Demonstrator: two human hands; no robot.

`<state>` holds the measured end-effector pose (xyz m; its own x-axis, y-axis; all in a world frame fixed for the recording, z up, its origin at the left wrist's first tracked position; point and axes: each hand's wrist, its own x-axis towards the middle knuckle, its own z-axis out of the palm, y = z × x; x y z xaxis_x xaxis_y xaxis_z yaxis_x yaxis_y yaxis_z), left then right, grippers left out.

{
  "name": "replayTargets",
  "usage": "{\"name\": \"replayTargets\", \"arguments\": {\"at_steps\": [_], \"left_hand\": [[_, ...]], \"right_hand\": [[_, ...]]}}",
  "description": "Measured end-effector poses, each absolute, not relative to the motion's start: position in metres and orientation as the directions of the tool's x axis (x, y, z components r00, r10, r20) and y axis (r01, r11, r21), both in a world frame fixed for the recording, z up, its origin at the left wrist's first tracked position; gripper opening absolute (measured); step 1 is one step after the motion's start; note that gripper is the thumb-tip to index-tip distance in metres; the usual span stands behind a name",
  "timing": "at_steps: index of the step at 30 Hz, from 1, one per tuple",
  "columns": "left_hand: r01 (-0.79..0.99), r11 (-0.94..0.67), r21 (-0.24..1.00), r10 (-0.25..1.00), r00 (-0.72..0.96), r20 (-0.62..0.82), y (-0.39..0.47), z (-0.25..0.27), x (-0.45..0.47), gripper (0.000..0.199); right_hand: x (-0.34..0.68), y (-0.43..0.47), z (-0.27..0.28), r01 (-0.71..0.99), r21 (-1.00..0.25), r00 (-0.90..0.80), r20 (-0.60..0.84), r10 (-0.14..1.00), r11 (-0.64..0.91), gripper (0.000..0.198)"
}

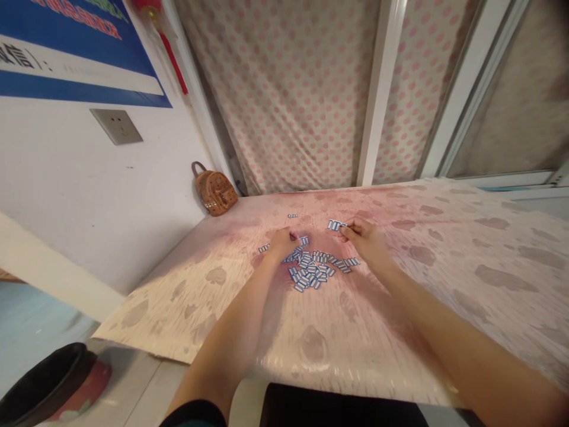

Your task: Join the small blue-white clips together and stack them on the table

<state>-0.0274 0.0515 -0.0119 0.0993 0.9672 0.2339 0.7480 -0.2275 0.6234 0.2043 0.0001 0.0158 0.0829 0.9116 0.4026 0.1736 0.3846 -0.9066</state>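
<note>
My right hand [363, 236] is raised a little over the table, its thumb and fingers pinching a small blue-and-white striped piece [335, 225], a flat strip with white bars. Left of it, my left hand [281, 243] is closed at the far left of the pile, and another striped piece [304, 241] sticks out from its fingertips. A loose pile of the same pieces [310, 270] lies just below both hands, with a row of them [333, 260] trailing right. Single pieces lie apart: one beyond the hands [292, 216], one left of my left hand [264, 248].
A patterned cloth [311, 344] covers the table. A small brown backpack-shaped bag [216, 191] stands at the back left corner against the wall. Dotted curtains [302, 95] hang behind the far edge. A dark-rimmed bin [57, 385] is on the floor at left.
</note>
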Motion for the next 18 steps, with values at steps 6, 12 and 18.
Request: {"name": "replayTargets", "arguments": {"at_steps": [6, 12, 18], "left_hand": [[0.479, -0.390, 0.786, 0.919, 0.148, 0.366, 0.029, 0.010, -0.007, 0.006], [0.125, -0.333, 0.934, 0.930, 0.210, 0.303, 0.010, 0.021, 0.006, 0.021], [-0.015, -0.258, 0.966, 0.943, 0.213, 0.255, 0.003, 0.023, 0.008, 0.036]], "right_hand": [[0.200, -0.005, 0.014, 0.207, -0.886, -0.038, 0.416, 0.909, 0.414, 0.018], [0.198, -0.011, 0.013, 0.301, -0.855, -0.110, 0.409, 0.906, 0.422, 0.015], [0.197, -0.012, 0.015, 0.376, -0.823, -0.061, 0.437, 0.898, 0.426, 0.012]]}}
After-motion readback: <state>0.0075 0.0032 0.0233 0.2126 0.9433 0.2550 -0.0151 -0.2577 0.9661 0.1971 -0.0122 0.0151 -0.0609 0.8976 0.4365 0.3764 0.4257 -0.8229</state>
